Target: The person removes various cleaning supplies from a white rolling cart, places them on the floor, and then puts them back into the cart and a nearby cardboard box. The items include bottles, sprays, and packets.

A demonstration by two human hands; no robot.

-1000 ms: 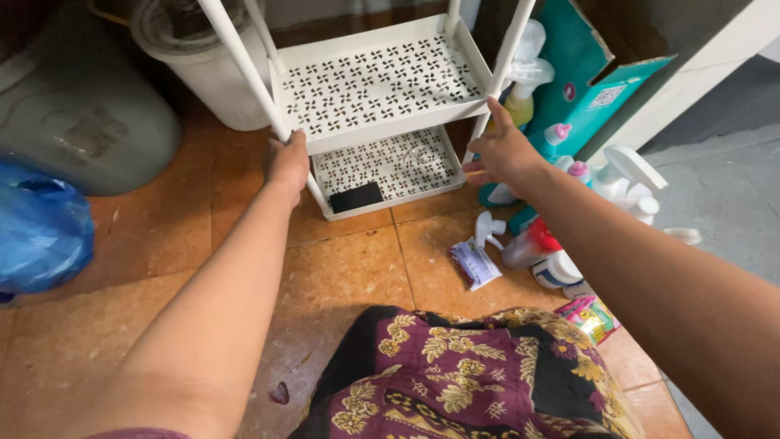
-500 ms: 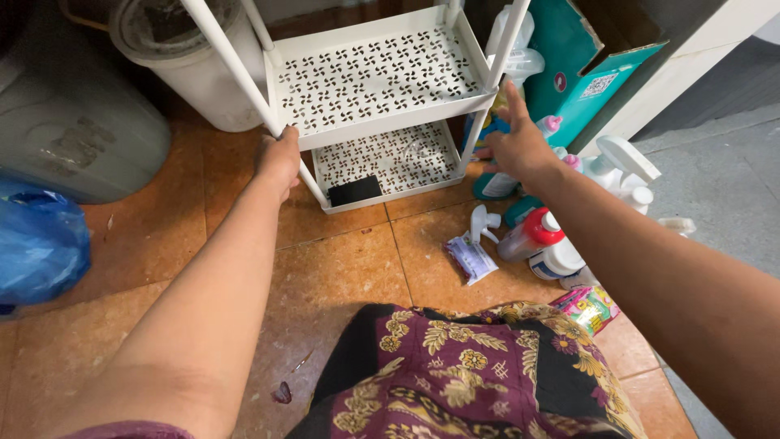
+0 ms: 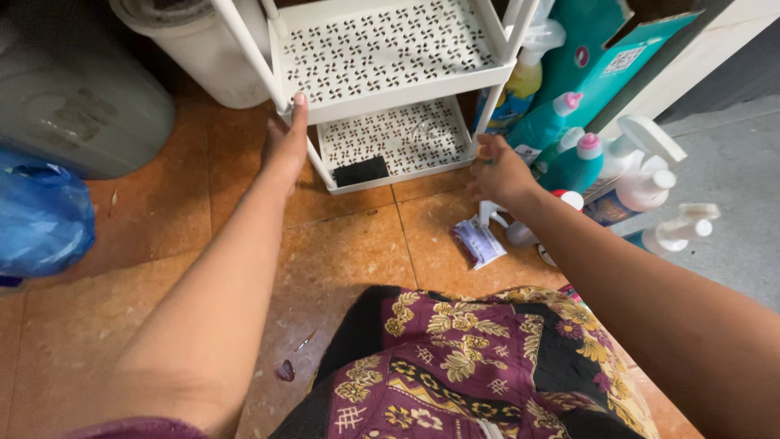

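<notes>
While I look down past a patterned purple skirt (image 3: 479, 366):
Floor: orange tiles (image 3: 349, 260), small packet (image 3: 478, 242) lying flat.
My left hand (image 3: 286, 146): fingers wrapped on the white rack (image 3: 390, 57) front-left post.
My right hand (image 3: 500, 172): fingers curled near the rack's front-right foot (grip unclear).
Beyond: teal bottles (image 3: 561, 138) right, grey bin (image 3: 73, 106) left.

The white shelf rack (image 3: 390, 57) looks like smooth matt plastic or painted metal, its trays pierced with a pinwheel pattern. The floor (image 3: 349, 260) is orange tile, dull and slightly gritty, with stains. At right the teal bottles (image 3: 540, 126) are glossy plastic. The blue bag (image 3: 41, 219) at left is thin shiny plastic film. The patterned skirt (image 3: 463, 366) is soft matt cloth.
</notes>
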